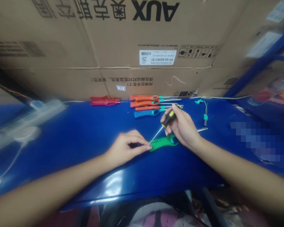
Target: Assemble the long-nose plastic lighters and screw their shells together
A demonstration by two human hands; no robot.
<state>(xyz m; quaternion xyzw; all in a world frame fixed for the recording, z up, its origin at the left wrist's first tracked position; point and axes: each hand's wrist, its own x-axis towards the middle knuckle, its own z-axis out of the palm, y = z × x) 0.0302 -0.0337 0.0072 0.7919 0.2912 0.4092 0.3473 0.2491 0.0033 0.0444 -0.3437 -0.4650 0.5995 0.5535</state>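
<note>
A green long-necked lighter point(161, 143) lies on the blue table, its metal tube pointing right. My left hand point(127, 145) is closed, thumb and fingertips pinching at the handle's butt end; whether a small part is between them cannot be made out. In my right hand point(183, 126) is a screwdriver point(169, 117) with a black and yellow handle, held at a slant. Its thin metal shaft runs down to the left, the tip beside my left fingertips at the lighter's end. Part of the lighter's trigger area and tube is hidden behind my right hand.
Beyond my hands lie several orange-red lighters point(144, 103) and a blue lighter point(145, 113). Red handle shells point(105, 100) rest farther left. A small wired part point(205, 117) is at the right. A power strip point(44, 110) stands left; a cardboard sheet point(118, 56) walls the back.
</note>
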